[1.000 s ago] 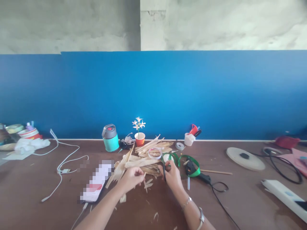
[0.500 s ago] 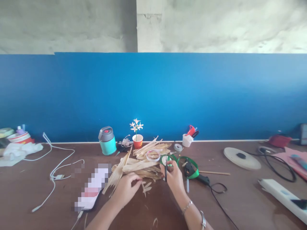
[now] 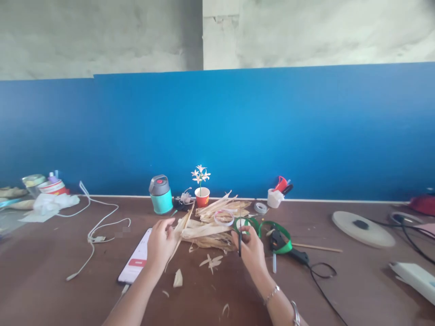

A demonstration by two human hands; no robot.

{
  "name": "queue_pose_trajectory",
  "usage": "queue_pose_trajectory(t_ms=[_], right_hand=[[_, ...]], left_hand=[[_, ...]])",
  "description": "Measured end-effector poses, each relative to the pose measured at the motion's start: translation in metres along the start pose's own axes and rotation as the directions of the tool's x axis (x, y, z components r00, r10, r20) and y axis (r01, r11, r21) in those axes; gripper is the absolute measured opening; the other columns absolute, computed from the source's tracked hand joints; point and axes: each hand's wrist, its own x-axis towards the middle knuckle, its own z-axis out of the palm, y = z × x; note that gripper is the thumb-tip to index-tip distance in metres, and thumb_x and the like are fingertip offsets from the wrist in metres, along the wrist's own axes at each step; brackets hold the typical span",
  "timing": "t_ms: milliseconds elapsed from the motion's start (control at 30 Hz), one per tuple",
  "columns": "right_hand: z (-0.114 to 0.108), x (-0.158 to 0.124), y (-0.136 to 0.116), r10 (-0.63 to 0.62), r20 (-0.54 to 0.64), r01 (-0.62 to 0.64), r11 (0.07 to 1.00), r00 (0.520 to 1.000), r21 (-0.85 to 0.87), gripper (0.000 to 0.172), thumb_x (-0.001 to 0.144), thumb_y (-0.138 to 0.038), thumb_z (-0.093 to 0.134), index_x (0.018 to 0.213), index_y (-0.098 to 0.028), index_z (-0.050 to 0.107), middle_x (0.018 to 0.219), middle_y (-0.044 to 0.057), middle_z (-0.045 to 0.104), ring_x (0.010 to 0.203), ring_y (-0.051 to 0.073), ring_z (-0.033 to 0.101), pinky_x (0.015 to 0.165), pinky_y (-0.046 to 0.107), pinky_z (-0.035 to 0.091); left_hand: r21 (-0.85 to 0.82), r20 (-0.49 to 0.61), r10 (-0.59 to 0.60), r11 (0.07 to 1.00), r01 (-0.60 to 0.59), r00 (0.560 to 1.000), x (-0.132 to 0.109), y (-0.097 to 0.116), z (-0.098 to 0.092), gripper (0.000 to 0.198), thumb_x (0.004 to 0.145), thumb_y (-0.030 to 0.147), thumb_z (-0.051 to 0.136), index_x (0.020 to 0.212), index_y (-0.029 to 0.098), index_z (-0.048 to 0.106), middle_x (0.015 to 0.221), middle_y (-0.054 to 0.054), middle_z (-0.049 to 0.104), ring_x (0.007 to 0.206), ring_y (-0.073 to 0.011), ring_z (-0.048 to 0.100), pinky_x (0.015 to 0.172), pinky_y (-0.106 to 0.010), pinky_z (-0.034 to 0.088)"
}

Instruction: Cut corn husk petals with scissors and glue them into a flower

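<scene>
My left hand [image 3: 161, 242] is at the left edge of a pile of dry corn husks [image 3: 207, 235]. Its fingers are loosely curved with the thumb apart, right beside a long upright-leaning husk strip [image 3: 181, 228]; whether they touch it is hard to tell. In my right hand [image 3: 251, 249] is a pair of dark-handled scissors [image 3: 239, 242], held pointing away from me. Between the hands lie thin husk petals in a star-like cluster [image 3: 211, 262] and a small cut husk piece [image 3: 177, 278].
A phone [image 3: 134, 265] lies left, below a turquoise flask [image 3: 161, 201]. White flowers stand in a paper cup [image 3: 202, 198]. Right are green tape [image 3: 288, 246], a black glue gun [image 3: 299, 256] with its cord, a wooden stick [image 3: 319, 247] and a round disc [image 3: 362, 230].
My left hand has moved left and away from me to the husk strip, whose lower end has swung right. The small husk piece now shows on the table. The view has turned slightly left.
</scene>
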Motion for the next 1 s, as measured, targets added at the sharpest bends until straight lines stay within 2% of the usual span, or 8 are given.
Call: queue_pose_trajectory(t_ms=[233,367,600,733,800,867,900,1000], right_hand=[[0.005,-0.005,-0.003,-0.032,0.075,0.036,0.998,0.997,-0.057,0.03,0.068,-0.044,0.063,0.082,-0.021,0.048,0.048,-0.004,0.057,0.042,0.015,0.052,0.043,0.023,0.038],[0.006,-0.006,-0.003,-0.075,0.094,0.081,0.995,0.993,-0.063,0.029,0.069,-0.043,0.062,0.082,-0.021,0.049,0.047,-0.004,0.057,0.04,0.015,0.052,0.042,0.023,0.037],[0.004,0.0,0.006,-0.088,0.085,0.097,0.99,0.992,-0.104,0.026,0.068,-0.041,0.062,0.081,-0.022,0.05,0.046,-0.004,0.057,0.039,0.014,0.049,0.041,0.022,0.035],[0.003,0.002,0.009,-0.091,0.079,0.099,0.989,0.993,-0.108,0.022,0.069,-0.037,0.06,0.08,-0.022,0.05,0.046,-0.005,0.056,0.039,0.014,0.048,0.04,0.022,0.034],[0.003,0.001,0.009,-0.085,0.081,0.094,0.989,0.993,-0.114,0.021,0.069,-0.037,0.06,0.079,-0.022,0.05,0.046,-0.005,0.055,0.04,0.013,0.047,0.04,0.021,0.032],[0.004,0.001,0.009,-0.081,0.098,0.091,0.991,0.992,-0.101,0.02,0.07,-0.037,0.06,0.078,-0.022,0.049,0.045,-0.006,0.054,0.04,0.013,0.046,0.039,0.021,0.031],[0.005,0.0,0.009,-0.078,0.11,0.088,0.993,0.991,-0.084,0.021,0.07,-0.038,0.06,0.079,-0.022,0.049,0.044,-0.006,0.053,0.04,0.013,0.046,0.039,0.021,0.031],[0.008,-0.002,0.004,-0.05,0.167,0.05,0.999,0.985,0.004,0.03,0.068,-0.041,0.064,0.083,-0.022,0.048,0.045,-0.007,0.052,0.038,0.011,0.044,0.038,0.02,0.031]], left_hand=[[0.377,0.311,-0.036,0.922,-0.088,0.95,-0.009,0.009,0.004,0.038,0.08,0.011,0.046,0.118,0.011,0.052,0.107,-0.016,0.062,0.098,-0.0276,0.058,0.083,-0.037,0.044],[0.445,0.322,-0.106,0.894,-0.052,0.941,-0.012,0.012,0.007,0.044,0.08,0.011,0.045,0.125,0.013,0.046,0.113,-0.017,0.058,0.102,-0.0294,0.056,0.082,-0.038,0.044],[0.209,0.318,-0.109,0.977,0.043,0.942,-0.008,0.004,0.014,0.049,0.08,0.007,0.043,0.128,0.016,0.041,0.117,-0.017,0.059,0.104,-0.0263,0.06,0.082,-0.033,0.044],[0.052,0.183,-0.123,0.992,0.115,0.975,-0.002,0.013,0.005,0.052,0.076,0.006,0.043,0.127,0.018,0.042,0.123,-0.014,0.057,0.107,-0.0281,0.058,0.083,-0.036,0.045],[-0.105,0.121,-0.172,0.977,0.185,0.978,0.0,0.019,0.001,0.049,0.074,0.01,0.046,0.123,0.018,0.047,0.122,-0.013,0.059,0.108,-0.0292,0.058,0.084,-0.036,0.045],[-0.352,0.144,-0.239,0.895,0.275,0.96,0.001,0.024,0.0,0.04,0.074,0.017,0.05,0.113,0.017,0.054,0.109,-0.011,0.065,0.102,-0.0288,0.06,0.081,-0.035,0.047],[-0.485,0.199,-0.266,0.81,0.33,0.943,0.0,0.027,0.002,0.034,0.073,0.022,0.053,0.107,0.016,0.057,0.099,-0.009,0.068,0.096,-0.0281,0.063,0.077,-0.034,0.049],[-0.76,0.397,-0.259,0.445,0.473,0.881,-0.005,0.032,0.008,0.029,0.071,0.034,0.062,0.091,0.013,0.061,0.081,-0.007,0.07,0.08,-0.0245,0.066,0.067,-0.031,0.051]])
